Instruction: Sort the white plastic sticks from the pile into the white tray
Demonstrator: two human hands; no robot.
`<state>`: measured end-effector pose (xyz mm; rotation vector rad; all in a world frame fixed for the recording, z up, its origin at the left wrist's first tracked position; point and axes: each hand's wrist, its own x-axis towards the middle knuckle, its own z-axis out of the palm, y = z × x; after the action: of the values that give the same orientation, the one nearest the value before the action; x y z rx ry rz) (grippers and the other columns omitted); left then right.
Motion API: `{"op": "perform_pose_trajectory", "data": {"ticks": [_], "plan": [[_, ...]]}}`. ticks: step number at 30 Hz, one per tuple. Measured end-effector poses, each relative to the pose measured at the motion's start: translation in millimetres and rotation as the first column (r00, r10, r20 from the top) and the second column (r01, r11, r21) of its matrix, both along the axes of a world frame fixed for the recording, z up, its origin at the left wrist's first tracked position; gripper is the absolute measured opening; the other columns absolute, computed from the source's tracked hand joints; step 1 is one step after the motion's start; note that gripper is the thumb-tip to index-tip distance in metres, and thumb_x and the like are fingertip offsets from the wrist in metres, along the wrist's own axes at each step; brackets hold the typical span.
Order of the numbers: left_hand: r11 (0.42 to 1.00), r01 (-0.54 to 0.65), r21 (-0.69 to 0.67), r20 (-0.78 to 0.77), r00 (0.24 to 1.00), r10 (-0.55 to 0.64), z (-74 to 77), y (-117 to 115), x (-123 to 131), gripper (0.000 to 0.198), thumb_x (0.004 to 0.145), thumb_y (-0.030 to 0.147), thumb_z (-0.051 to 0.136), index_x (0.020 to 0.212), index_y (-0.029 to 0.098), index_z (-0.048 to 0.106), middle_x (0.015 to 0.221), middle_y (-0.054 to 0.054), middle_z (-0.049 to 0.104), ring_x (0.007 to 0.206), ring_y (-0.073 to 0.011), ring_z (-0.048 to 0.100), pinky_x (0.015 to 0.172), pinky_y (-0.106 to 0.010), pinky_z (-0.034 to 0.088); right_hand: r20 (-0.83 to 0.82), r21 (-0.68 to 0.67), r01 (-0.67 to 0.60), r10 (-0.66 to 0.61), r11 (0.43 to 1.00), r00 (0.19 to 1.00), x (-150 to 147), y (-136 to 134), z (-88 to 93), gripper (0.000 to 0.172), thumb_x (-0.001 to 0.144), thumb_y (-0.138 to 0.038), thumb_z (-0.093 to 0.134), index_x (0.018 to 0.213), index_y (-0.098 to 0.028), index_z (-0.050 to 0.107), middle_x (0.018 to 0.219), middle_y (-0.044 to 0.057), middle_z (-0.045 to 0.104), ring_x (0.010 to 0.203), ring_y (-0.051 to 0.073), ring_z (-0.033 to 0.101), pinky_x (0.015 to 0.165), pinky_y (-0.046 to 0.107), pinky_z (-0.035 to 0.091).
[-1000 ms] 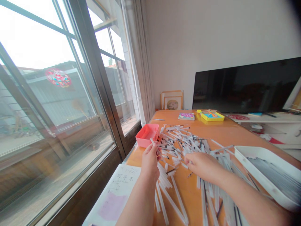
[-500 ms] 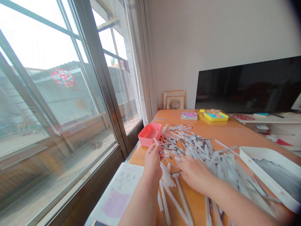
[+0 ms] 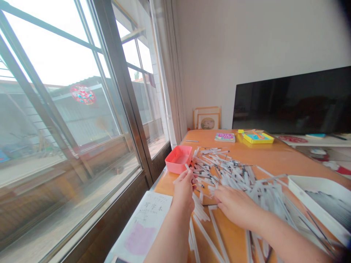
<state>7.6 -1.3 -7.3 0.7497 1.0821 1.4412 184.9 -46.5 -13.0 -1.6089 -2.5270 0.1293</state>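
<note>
A big heap of thin white tubes and black-tipped pen parts (image 3: 233, 175) covers the orange table (image 3: 276, 157). My left hand (image 3: 184, 190) is closed on a short white tube whose tip sticks up past my fingers, close to the pink tray (image 3: 179, 159). My right hand (image 3: 234, 206) lies palm down at the heap's near edge, fingers curled on the white tubes there; what it grips is hidden under the hand.
A white tray (image 3: 320, 199) filled with dark rods stands at the right. A yellow box (image 3: 258, 137) and a small booklet (image 3: 225, 137) lie at the far end, before a black TV screen (image 3: 296, 100). A printed exercise book (image 3: 144, 226) lies by the window at left.
My right hand has drawn back from the heap's middle toward me and to the left. My left hand keeps its tube. The view has shifted, so everything sits slightly further right.
</note>
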Motion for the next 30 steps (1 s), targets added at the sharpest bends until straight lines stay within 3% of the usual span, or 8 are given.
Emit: {"op": "perform_pose_trajectory", "data": {"ticks": [8, 18, 26, 30], "plan": [[0.999, 0.027, 0.033, -0.012, 1.000, -0.027, -2.9, -2, 1, 0.033, 0.072, 0.047, 0.075, 0.083, 0.016, 0.070, 0.081, -0.004, 0.065, 0.059, -0.0080, 0.048, 0.059, -0.024, 0.035, -0.036, -0.100, 0.023, -0.027, 0.995, 0.999, 10, 5, 3.5, 0.011, 0.080, -0.017, 0.053, 0.083, -0.021, 0.063, 0.090, 0.005, 0.067, 0.085, 0.022, 0.061, 0.070, 0.030, 0.032], [0.999, 0.034, 0.022, -0.004, 0.999, -0.034, -2.9, -2, 3, 0.038, 0.071, 0.051, 0.076, 0.087, 0.017, 0.070, 0.078, -0.004, 0.065, 0.059, -0.0083, 0.048, 0.059, -0.023, 0.036, -0.011, -0.068, 0.069, -0.070, 0.995, 0.998, 1, 2, 1.1, 0.035, 0.068, 0.001, 0.049, 0.091, -0.021, 0.063, 0.088, 0.005, 0.070, 0.083, 0.023, 0.065, 0.064, 0.029, 0.028], [0.999, 0.037, 0.022, 0.007, 0.999, -0.037, -2.0, -4, 3, 0.037, 0.073, 0.051, 0.076, 0.085, 0.017, 0.071, 0.082, -0.005, 0.066, 0.061, -0.0090, 0.049, 0.060, -0.024, 0.036, -0.024, -0.076, 0.050, -0.051, 0.996, 0.998, -4, -3, -5.0, 0.055, 0.073, 0.005, 0.045, 0.120, -0.018, 0.062, 0.110, 0.014, 0.073, 0.104, 0.030, 0.068, 0.083, 0.035, 0.043], [0.998, 0.056, 0.029, 0.002, 0.998, -0.056, 2.7, -8, 4, 0.041, 0.070, 0.054, 0.078, 0.086, 0.017, 0.072, 0.085, -0.007, 0.067, 0.062, -0.0096, 0.050, 0.060, -0.025, 0.037, 0.046, -0.086, 0.090, -0.086, 0.992, 0.995, -6, -7, 0.1, 0.055, 0.072, 0.006, 0.044, 0.119, -0.014, 0.066, 0.113, 0.018, 0.072, 0.103, 0.032, 0.068, 0.086, 0.039, 0.045]]}}
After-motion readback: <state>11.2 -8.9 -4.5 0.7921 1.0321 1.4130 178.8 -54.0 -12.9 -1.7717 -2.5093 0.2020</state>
